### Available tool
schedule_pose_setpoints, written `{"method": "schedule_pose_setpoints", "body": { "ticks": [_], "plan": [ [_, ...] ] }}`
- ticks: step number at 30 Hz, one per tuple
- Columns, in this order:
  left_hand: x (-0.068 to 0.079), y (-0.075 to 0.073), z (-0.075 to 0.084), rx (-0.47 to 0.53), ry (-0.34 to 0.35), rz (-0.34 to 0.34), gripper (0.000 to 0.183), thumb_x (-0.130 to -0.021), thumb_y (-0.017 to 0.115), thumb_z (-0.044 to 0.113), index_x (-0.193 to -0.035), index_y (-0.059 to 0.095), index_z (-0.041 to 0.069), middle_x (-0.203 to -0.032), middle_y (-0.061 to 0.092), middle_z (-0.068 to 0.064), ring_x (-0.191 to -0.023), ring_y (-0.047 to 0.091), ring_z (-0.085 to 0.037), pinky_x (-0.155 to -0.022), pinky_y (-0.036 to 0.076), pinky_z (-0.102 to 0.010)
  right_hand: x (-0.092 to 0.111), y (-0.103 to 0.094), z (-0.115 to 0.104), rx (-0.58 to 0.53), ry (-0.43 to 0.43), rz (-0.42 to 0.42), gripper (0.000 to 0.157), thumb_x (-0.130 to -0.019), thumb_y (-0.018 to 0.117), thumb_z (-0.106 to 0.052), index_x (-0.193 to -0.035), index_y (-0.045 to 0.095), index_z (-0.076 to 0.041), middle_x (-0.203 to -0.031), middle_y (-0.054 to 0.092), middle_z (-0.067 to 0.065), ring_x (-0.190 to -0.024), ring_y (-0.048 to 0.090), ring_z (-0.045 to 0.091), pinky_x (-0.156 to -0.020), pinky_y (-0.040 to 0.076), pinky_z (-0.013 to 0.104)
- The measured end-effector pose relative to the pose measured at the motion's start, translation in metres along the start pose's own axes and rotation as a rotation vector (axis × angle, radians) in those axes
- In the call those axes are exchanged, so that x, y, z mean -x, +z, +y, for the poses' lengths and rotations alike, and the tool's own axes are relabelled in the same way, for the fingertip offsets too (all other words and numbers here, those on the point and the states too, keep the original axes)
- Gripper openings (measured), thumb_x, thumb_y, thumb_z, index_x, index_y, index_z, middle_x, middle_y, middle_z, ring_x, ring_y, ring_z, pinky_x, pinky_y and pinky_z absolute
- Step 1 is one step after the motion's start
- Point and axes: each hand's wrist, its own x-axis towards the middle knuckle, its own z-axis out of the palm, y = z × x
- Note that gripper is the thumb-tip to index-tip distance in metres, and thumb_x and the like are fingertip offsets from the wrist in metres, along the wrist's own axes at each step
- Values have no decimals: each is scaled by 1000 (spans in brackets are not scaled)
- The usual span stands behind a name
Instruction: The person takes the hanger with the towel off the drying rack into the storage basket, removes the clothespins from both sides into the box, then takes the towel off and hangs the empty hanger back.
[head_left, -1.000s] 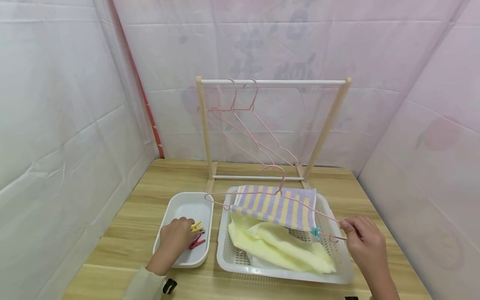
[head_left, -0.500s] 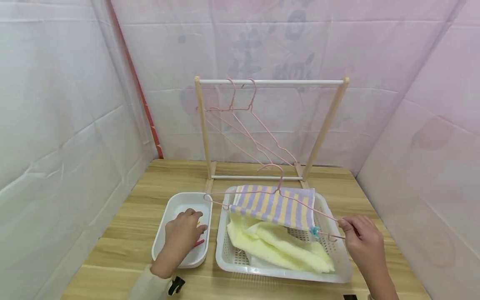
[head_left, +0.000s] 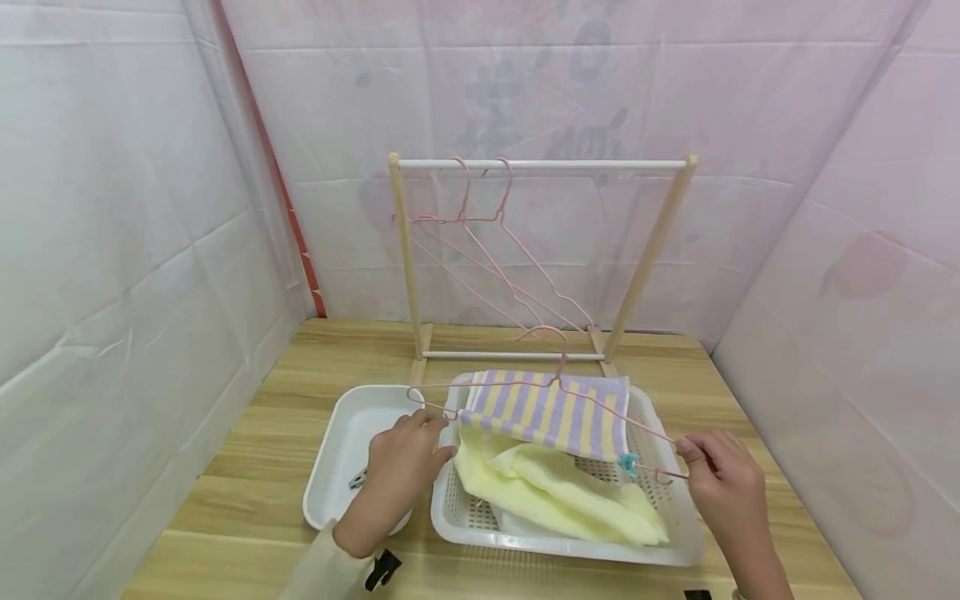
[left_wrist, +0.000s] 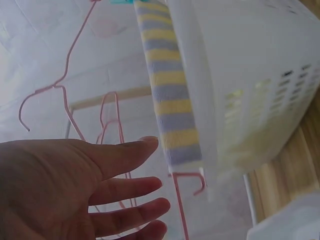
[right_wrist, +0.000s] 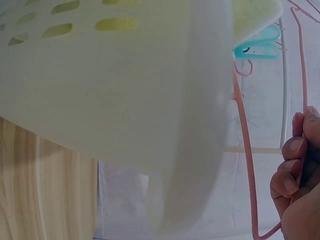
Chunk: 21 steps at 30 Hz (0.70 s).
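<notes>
My right hand (head_left: 727, 479) grips one end of a pink wire hanger (head_left: 563, 360). A purple-and-yellow striped towel (head_left: 551, 412) lies over the hanger's lower bar, and a teal clothespin (head_left: 628, 463) pinches its right corner. In the right wrist view that clothespin (right_wrist: 260, 45) shows beside the basket rim, with curled fingers (right_wrist: 287, 182) around the wire. My left hand (head_left: 401, 475) is beside the towel's left corner, over the tray's right edge. In the left wrist view its fingers (left_wrist: 132, 215) are spread and straight, with nothing visible between them.
A white perforated basket (head_left: 495, 540) under the towel contains a yellow towel (head_left: 555, 500). To its left stands a white tray (head_left: 330, 454) with a small clothespin (head_left: 358, 478), partly covered by my forearm. Behind, two pink hangers (head_left: 517, 292) hang on a wooden rack (head_left: 652, 242).
My left hand has lifted from the clothespins in the tray and moved right and forward to the towel's left corner. My right hand keeps the hanger in place.
</notes>
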Motion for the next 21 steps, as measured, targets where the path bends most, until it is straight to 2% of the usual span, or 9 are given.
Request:
{"method": "schedule_pose_setpoints", "body": {
  "ticks": [3,8,12,17,21],
  "plan": [
    [-3,0,8,11,27,8,39,-80,83,42,-113,76,22,-111,72,2,-81,67,-16,-46,39,-24,0,0,-2,3,11,-5,25,-70,76,21,-71,65,-1,-68,55,-3,-71,37,-5,-61,33,14],
    [-10,0,20,56,41,-21,38,-84,80,42,-115,74,22,-110,70,3,-94,68,-16,-50,42,-25,-1,0,-4,2,11,-2,25,-70,76,21,-71,65,-1,-68,55,-2,-71,38,-5,-62,33,14],
    [-16,-2,32,84,43,-42,36,-86,78,42,-117,74,23,-110,70,5,-94,68,-16,-49,41,-26,-1,1,-5,4,8,1,24,-70,75,21,-71,64,-1,-68,55,-1,-70,37,-5,-62,33,15],
    [-24,-4,49,112,47,-91,36,-89,75,44,-121,72,26,-115,70,6,-96,67,-17,-56,49,-30,-1,3,-7,-4,50,-8,25,-71,74,21,-71,65,-2,-66,52,-4,-71,37,-6,-61,31,15],
    [-27,-3,61,145,77,-94,38,-90,74,45,-121,72,25,-116,70,6,-97,67,-16,-61,52,-31,0,5,-7,-13,25,-9,23,-73,74,19,-71,64,-1,-66,52,-2,-71,38,-5,-61,33,15]
  ]
}}
